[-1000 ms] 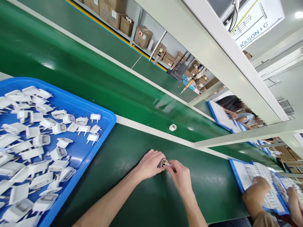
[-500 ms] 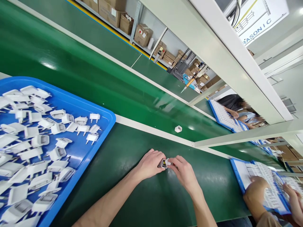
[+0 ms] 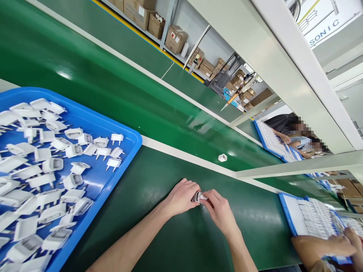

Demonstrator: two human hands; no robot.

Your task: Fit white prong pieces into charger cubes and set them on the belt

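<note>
My left hand (image 3: 185, 196) is closed around a small white charger housing (image 3: 195, 197), its open end turned toward my right hand. With thumb and fingertips my right hand (image 3: 217, 206) pinches a small white piece (image 3: 202, 197) at the mouth of that housing. How far the piece sits inside cannot be made out, and my fingers hide part of both. Both hands are just above the dark green worktop (image 3: 159, 173). To the left, a blue tray (image 3: 124, 134) holds many loose white plug housings (image 3: 53, 165) with pins.
A lone white housing (image 3: 222, 157) lies on the green conveyor belt (image 3: 170, 132) behind the worktop. At right, a co-worker's forearm (image 3: 320, 247) reaches over a blue tray (image 3: 289, 215) of white parts. A pale frame beam (image 3: 297, 164) crosses above the belt.
My right hand has brought the white piece over the housing's opening, covering the yellow inside seen before. The lone housing has shifted right along the belt. The co-worker's arm has reached farther right.
</note>
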